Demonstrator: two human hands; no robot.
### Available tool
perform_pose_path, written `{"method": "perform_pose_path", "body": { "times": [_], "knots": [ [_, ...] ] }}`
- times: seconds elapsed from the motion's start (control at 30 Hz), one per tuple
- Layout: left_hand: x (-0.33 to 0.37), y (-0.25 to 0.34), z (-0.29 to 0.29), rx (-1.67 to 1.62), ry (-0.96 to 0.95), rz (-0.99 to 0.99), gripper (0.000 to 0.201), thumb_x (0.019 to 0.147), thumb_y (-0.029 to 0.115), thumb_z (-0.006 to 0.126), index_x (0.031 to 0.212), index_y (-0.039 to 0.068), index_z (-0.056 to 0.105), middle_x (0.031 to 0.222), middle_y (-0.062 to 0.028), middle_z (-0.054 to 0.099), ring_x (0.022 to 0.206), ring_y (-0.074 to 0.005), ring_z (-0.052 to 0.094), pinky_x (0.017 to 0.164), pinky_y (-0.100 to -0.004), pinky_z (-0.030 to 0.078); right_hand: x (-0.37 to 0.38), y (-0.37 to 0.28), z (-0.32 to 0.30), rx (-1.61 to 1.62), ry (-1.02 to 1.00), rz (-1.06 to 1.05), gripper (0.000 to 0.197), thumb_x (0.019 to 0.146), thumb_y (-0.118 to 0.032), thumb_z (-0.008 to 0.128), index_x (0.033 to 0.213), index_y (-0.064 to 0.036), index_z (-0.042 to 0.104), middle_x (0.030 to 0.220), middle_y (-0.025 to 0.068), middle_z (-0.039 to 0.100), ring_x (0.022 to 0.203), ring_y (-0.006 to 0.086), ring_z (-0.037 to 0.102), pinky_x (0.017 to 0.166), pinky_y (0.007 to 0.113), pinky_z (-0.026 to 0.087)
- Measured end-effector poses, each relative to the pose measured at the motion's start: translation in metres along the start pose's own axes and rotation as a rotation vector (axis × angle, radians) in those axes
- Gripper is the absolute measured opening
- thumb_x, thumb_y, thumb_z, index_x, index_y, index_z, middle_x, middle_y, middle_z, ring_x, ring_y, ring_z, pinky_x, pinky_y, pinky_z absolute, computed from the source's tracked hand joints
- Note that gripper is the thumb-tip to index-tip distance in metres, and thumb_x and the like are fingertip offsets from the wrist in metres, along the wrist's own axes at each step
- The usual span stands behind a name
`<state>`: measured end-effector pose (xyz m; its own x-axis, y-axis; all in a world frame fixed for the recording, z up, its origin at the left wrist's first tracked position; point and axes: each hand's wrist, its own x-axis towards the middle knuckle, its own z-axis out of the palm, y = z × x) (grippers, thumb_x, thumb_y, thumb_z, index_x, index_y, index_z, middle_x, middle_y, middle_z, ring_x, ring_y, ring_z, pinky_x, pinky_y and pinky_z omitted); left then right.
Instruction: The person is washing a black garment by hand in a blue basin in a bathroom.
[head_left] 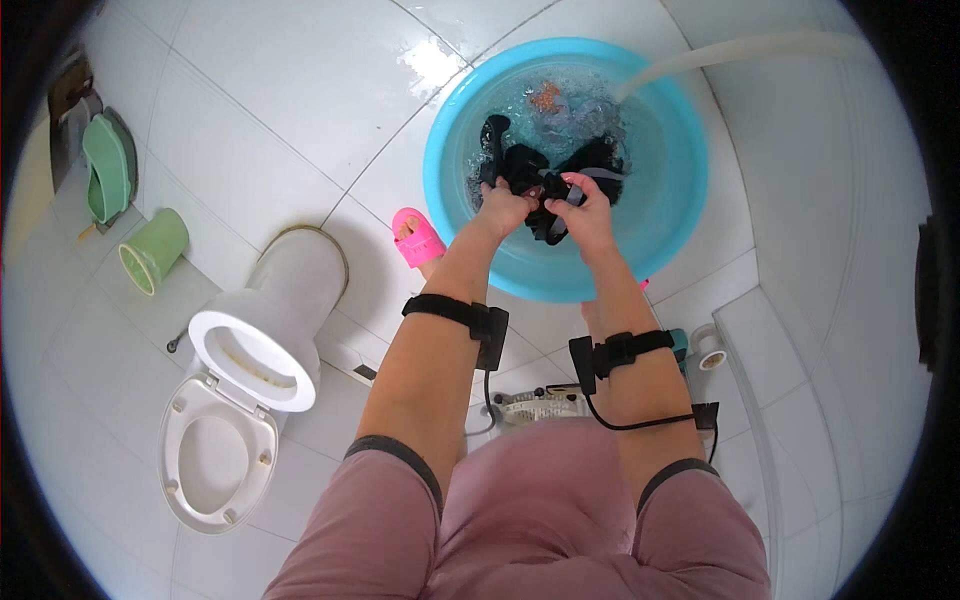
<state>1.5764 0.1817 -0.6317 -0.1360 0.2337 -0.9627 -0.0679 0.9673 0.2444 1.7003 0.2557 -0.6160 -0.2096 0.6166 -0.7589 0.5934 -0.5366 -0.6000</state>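
Both my hands are over a light-blue round basin (690,190) of water. They are closed on a wet black cloth garment (525,165), which lies partly in the water. My left hand (505,208) grips its near left part. Close beside it, my right hand (590,213) pinches a bunched part between thumb and fingers, with a grey strip (598,173) showing. Farther back in the basin, greyish-blue cloth (575,118) with an orange patch (547,97) sits under rippling water. A pale hose (745,50) reaches over the basin's far right rim.
A white toilet (255,345) with its lid raised stands on the left. Beyond it are a light-green bucket (155,250) and a green plastic tub (108,168). My foot wears a pink slipper (418,238) by the basin. A tiled wall (830,200) rises on the right.
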Motion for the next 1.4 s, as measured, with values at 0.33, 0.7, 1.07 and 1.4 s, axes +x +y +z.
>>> {"method": "perform_pose_path", "body": {
  "times": [0.33,0.7,1.07,1.4],
  "knots": [
    [-0.127,0.029,-0.025,-0.808,-0.288,-0.198,0.064,0.079,0.042,0.047,0.130,0.015,0.019,0.137,-0.0117,0.005,0.121,-0.0409,0.014,0.083,-0.0650,0.026,-0.130,-0.080,-0.037,-0.309,-0.022,-0.319,0.025,0.064,-0.001,0.063,0.086,-0.0066,0.053,0.079,0.0107,0.054,0.073,0.0210,0.053,0.062,0.029,0.041],
    [-0.219,0.046,0.010,-1.255,-0.373,-0.073,0.063,0.074,0.053,0.049,0.119,0.011,0.036,0.113,-0.0167,0.039,0.094,-0.0329,0.045,0.068,-0.0428,0.043,-0.243,-0.154,-0.094,-0.585,-0.093,-0.691,0.022,0.063,0.006,0.055,0.079,-0.0076,0.050,0.086,0.0130,0.047,0.081,0.0341,0.048,0.070,0.035,0.039],
    [-0.287,0.066,0.012,-1.420,-0.495,0.001,0.055,0.072,0.057,0.047,0.098,0.009,0.054,0.099,-0.0097,0.056,0.092,-0.0276,0.052,0.077,-0.0448,0.042,-0.294,-0.185,-0.128,-0.629,-0.179,-0.964,0.020,0.061,0.006,0.054,0.077,-0.0066,0.053,0.110,0.0236,0.041,0.089,0.0381,0.050,0.072,0.037,0.042],
    [-0.294,0.081,0.008,-1.300,-0.502,0.086,0.055,0.076,0.056,0.042,0.098,0.008,0.054,0.098,-0.0112,0.056,0.091,-0.0280,0.053,0.077,-0.0499,0.039,-0.337,-0.232,-0.160,-0.590,-0.295,-0.969,0.019,0.062,0.004,0.055,0.077,-0.0076,0.055,0.111,0.0186,0.044,0.090,0.0365,0.051,0.073,0.036,0.043]
  ]
}}
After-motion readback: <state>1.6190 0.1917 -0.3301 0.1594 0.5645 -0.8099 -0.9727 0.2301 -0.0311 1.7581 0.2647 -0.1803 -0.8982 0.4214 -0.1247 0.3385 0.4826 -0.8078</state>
